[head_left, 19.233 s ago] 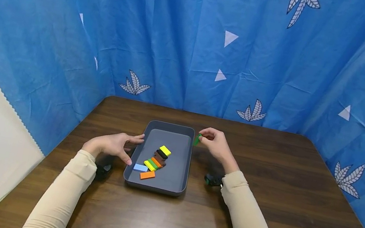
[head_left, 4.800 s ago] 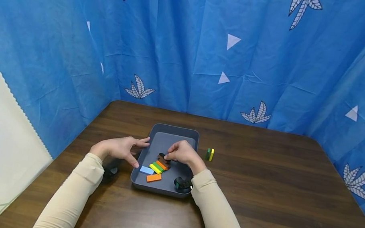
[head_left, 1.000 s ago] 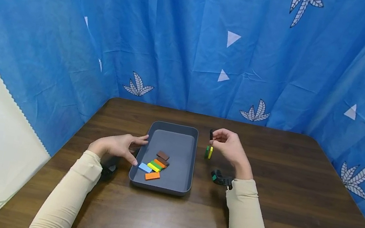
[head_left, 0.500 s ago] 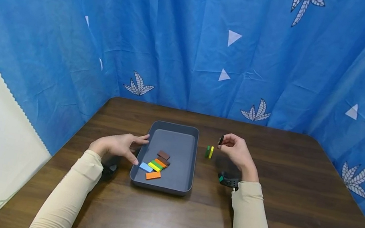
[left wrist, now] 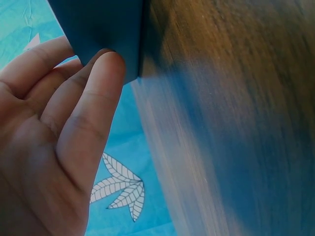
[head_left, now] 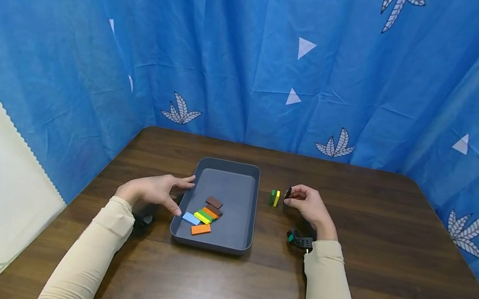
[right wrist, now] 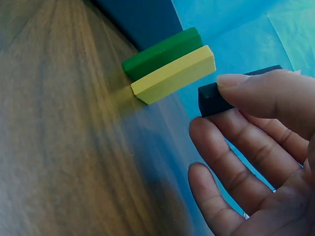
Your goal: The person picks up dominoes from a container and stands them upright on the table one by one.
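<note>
My right hand [head_left: 310, 205] pinches a black domino [right wrist: 215, 100] upright between thumb and fingers, to the right of two others. Those two, a green domino [right wrist: 162, 53] and a yellow domino [right wrist: 174, 73], stand on end side by side with a narrow gap. Whether the black one touches the table cannot be told. My left hand [head_left: 155, 191] rests against the left side of a dark grey tray [head_left: 223, 243], thumb and fingers spread along it. In the left wrist view the thumb lies on the tray's wall.
Inside the tray lie several flat dominoes: a brown domino [head_left: 214, 202], a blue domino [head_left: 191, 218], an orange domino [head_left: 201, 229] and an overlapping pile. The brown wooden table [head_left: 214, 294] ends at a blue curtain [head_left: 254, 66] behind.
Earlier the green and then the yellow domino left the tray and now stand on the table. Over the last second the black domino has moved right, then down. My left hand has stayed put.
</note>
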`<state>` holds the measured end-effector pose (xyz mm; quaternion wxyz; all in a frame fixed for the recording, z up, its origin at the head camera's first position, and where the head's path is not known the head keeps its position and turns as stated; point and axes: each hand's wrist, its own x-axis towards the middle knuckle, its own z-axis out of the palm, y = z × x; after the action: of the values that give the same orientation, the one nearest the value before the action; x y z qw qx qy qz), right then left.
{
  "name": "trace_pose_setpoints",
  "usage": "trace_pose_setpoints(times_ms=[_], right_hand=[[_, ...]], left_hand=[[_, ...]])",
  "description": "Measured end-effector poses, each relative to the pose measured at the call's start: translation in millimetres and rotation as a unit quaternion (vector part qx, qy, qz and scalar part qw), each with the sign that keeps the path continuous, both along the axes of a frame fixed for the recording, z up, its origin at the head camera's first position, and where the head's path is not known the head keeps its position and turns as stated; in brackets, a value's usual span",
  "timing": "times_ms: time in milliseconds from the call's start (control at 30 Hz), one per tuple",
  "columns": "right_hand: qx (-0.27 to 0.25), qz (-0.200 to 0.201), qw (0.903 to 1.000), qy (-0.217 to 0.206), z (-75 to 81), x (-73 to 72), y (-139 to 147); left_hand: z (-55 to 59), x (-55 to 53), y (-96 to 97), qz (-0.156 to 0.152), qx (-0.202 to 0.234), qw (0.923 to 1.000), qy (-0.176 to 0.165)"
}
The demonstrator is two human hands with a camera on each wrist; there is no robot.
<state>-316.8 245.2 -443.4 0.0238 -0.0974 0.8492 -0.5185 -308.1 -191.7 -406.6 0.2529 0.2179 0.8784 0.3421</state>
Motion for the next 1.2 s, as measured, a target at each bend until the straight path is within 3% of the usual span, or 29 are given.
trace_pose_setpoints(times_ms=[567, 1200], right_hand=[[0.021, -0.008, 0.9997, -0.014, -6.4, -3.1, -2], [0.032, -0.022, 0.9992, -0.002, -14.7, -4.4, -9]], left_hand=[[5.2, 1.9, 4.5, -0.007, -0.005, 0.9999, 0.008], [1.7, 3.0, 3.8, -0.007, -0.007, 0.9999, 0.008]])
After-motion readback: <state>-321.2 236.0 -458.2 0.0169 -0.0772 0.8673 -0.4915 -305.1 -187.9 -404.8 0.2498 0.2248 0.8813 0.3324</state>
